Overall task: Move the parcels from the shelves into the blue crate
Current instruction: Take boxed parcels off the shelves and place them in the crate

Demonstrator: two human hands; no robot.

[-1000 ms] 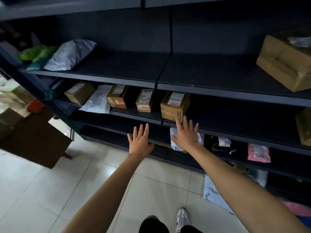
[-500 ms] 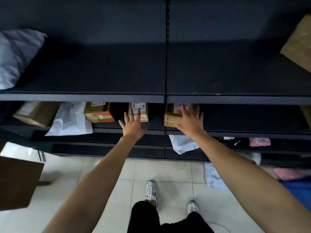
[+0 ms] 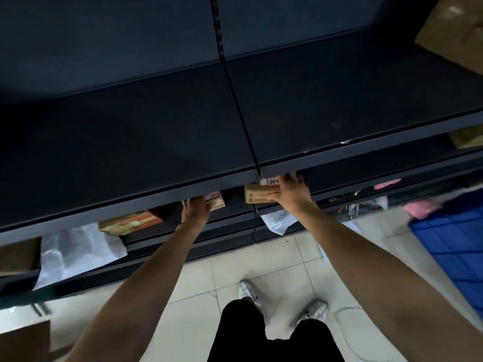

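Note:
My right hand [image 3: 291,192] grips a brown cardboard box [image 3: 257,195] with a white label on the second shelf, fingers over its top and thumb on its front. My left hand [image 3: 194,211] reaches under the upper shelf's edge [image 3: 156,202] and touches the left side of a small labelled box [image 3: 217,202]; its fingertips are hidden. The blue crate [image 3: 449,244] stands on the floor at the right. Further along the second shelf to the left lie an orange-brown box [image 3: 130,223], a white poly bag [image 3: 78,252] and another brown box [image 3: 18,257].
The dark upper shelf juts out over both hands. A large cardboard box [image 3: 454,30] sits at its far right. Pink parcels [image 3: 420,209] and a white bag [image 3: 277,220] lie on lower shelves. A brown cardboard sheet [image 3: 23,340] lies bottom left; tiled floor is around my feet.
I have stepped closer and both hands have moved forward onto the second shelf. My right hand has taken hold of the cardboard box; the left has reached the small box.

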